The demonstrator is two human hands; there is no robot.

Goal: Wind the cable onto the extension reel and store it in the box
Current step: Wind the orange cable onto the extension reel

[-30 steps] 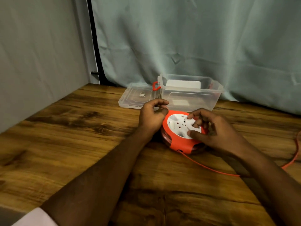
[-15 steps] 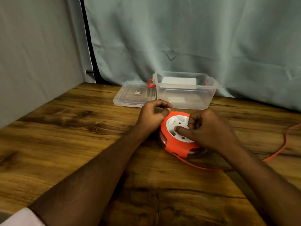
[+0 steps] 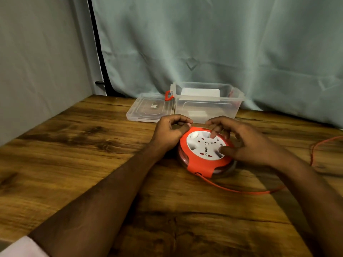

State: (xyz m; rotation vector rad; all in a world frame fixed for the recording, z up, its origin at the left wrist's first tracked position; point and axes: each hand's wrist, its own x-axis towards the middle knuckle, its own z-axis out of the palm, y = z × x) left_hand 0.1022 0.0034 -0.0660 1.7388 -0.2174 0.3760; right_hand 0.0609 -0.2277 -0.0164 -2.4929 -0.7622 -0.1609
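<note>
The reel [image 3: 206, 151] lies flat just in front of the open box [image 3: 207, 102]. Our left hand [image 3: 169, 133] braces its left rim, fingers curled but clamped on nothing; our right hand [image 3: 239, 141] is spread on the white hub, fingertips in its recesses. The cable [image 3: 237, 190], limp and light, trails right. We judge the rigid rim the best hold.
</note>
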